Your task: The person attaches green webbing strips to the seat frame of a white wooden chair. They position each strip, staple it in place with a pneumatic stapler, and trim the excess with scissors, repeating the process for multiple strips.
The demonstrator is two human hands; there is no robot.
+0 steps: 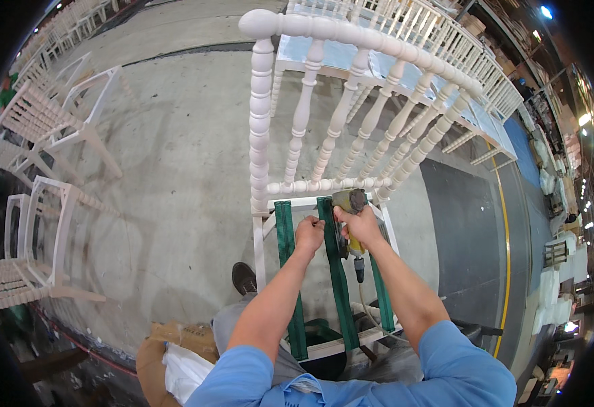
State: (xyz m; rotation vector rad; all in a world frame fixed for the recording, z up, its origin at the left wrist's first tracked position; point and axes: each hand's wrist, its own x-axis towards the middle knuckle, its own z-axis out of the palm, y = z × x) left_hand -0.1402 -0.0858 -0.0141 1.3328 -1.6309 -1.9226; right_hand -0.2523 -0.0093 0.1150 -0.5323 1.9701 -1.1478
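A white wooden chair (310, 115) with a turned-spindle back stands in front of me, its open seat frame (259, 251) crossed by green webbing straps (285, 237). My left hand (308, 235) presses down on the middle green strap (338, 278) near the seat's back rail. My right hand (359, 225) grips a yellow-green pneumatic stapler (348, 203), its nose at the top end of that strap. An air hose (363, 298) trails from the tool toward me. Both forearms come out of blue sleeves.
More white chair frames (52, 122) lie and stand on the concrete floor at the left. A row of white chairs (439, 47) runs along the back right. Brown cardboard and white cloth (175, 359) sit by my left leg. My dark shoe (244, 277) rests beside the seat.
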